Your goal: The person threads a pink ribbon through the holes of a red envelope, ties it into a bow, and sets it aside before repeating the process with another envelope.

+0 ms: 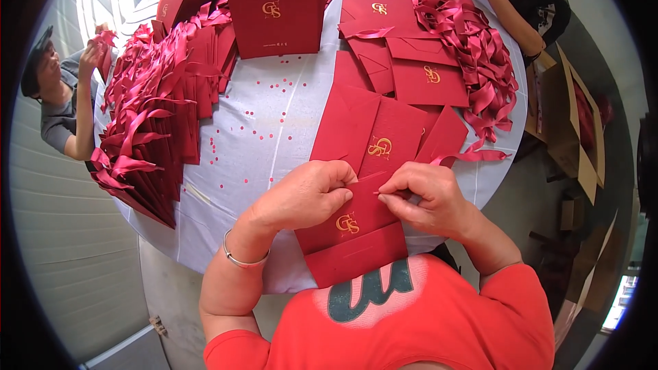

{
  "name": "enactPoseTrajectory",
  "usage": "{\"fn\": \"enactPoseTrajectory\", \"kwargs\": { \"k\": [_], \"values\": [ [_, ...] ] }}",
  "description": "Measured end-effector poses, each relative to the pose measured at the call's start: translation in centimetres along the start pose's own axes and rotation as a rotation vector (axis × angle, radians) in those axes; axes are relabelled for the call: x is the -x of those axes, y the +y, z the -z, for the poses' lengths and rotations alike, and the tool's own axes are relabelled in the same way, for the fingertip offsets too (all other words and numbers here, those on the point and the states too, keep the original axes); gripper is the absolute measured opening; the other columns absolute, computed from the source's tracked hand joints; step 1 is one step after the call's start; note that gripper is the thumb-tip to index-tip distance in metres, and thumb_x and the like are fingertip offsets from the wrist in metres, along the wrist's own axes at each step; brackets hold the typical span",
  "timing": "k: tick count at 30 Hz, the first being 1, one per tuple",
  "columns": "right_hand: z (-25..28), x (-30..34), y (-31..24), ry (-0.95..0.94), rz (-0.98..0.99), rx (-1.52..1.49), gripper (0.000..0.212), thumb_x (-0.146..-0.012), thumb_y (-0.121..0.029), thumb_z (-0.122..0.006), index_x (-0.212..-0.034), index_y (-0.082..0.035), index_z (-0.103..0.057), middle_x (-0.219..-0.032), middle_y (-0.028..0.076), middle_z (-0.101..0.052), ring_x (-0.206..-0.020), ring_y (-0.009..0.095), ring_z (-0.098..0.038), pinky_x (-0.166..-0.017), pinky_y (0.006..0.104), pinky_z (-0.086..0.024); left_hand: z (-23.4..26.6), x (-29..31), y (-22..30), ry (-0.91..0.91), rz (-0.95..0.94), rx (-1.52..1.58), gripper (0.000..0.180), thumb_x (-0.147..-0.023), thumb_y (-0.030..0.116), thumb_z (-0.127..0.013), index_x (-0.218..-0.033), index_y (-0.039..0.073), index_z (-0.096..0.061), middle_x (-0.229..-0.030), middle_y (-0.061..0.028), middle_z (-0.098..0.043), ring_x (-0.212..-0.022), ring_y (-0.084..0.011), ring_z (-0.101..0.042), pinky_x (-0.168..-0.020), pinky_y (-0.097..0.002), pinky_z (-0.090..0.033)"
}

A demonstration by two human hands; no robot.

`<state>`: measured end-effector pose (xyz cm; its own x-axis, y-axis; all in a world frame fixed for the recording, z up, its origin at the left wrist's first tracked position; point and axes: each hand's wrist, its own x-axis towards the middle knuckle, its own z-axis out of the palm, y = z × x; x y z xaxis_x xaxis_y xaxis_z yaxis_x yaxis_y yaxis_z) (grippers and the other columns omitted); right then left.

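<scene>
A flat red paper gift bag (322, 236) with a gold emblem lies at the near table edge, against my shirt. Its folded bottom points toward me. My left hand (312, 195) is closed at the bag's upper left edge, thumb and forefinger pinching the paper. Over the upper right edge, my right hand (428, 195) is closed in a pinch. A tiny pink bit, perhaps a ribbon end, shows at its fingertips; the rest is hidden. Just beyond my hands lie more flat red bags (346, 120), overlapping, with a loose pink ribbon (480, 156) at their right.
Ribboned bags (185, 89) stand packed along the left of the round white-clothed table (257, 133). One bag (277, 20) stands upright at the back. Pink ribbons (473, 48) heap at right. Red paper dots dot the cloth. Two people work opposite; cardboard boxes (565, 127) stand right.
</scene>
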<state>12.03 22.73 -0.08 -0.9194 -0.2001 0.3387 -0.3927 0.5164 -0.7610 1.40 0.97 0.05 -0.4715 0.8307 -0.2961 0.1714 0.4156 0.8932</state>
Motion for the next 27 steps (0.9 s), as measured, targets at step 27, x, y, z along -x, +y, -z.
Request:
{"fn": "enactPoseTrajectory", "kwargs": {
  "k": [27],
  "values": [
    [-1.7, -2.7, -2.8, -0.051, -0.412, -0.132, 0.010, -0.081, -0.004, -0.071, -0.086, 0.000, -0.064, -0.079, 0.017, -0.070, -0.070, 0.031, -0.070, -0.063, 0.0365, -0.056, -1.0, 1.1, 1.0, 0.180, -0.083, -0.082, 0.013, -0.086, 0.001, -0.065, -0.096, -0.005, -0.060, -0.076, -0.0151, -0.068, -0.070, -0.0167, -0.065, -0.065, -0.0321, -0.051]
  ]
}}
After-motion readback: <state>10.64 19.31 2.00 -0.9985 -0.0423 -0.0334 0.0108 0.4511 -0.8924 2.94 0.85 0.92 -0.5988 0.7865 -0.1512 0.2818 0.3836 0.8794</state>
